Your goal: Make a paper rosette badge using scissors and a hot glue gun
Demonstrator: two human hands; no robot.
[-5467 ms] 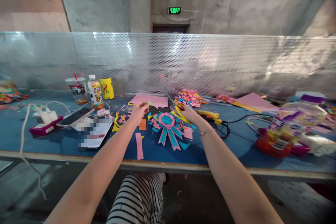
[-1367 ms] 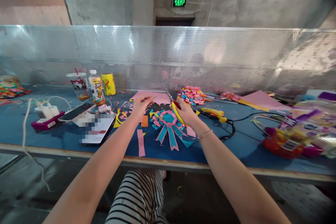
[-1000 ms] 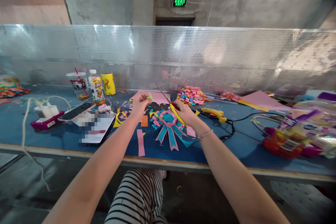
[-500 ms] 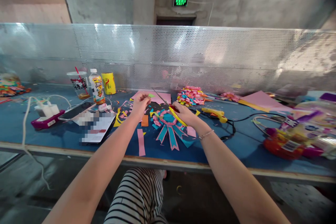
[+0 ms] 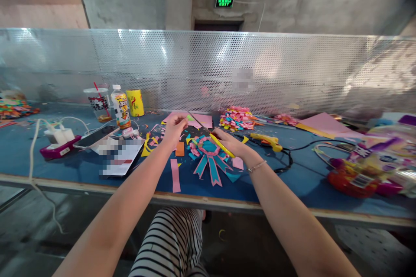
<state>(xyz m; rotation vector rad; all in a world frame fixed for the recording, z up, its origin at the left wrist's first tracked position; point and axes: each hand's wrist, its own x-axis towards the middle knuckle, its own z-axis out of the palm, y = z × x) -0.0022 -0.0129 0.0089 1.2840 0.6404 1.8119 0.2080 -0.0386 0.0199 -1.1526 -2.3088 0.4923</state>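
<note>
Centrally, right hand (image 5: 227, 142) gripping yellow-handled scissors (image 5: 208, 132), blades reaching left toward green paper scrap (image 5: 190, 117) being pinched by left hand (image 5: 173, 126); rosette (image 5: 209, 153) lying just near of both.

scissors (image 5: 212, 135) handles hidden inside right hand (image 5: 229, 143), green scrap (image 5: 190, 117) at left hand (image 5: 173, 127) too small to identify, papers (image 5: 118, 156) pixelated, toy packages (image 5: 373, 160) blurred at right edge
</note>
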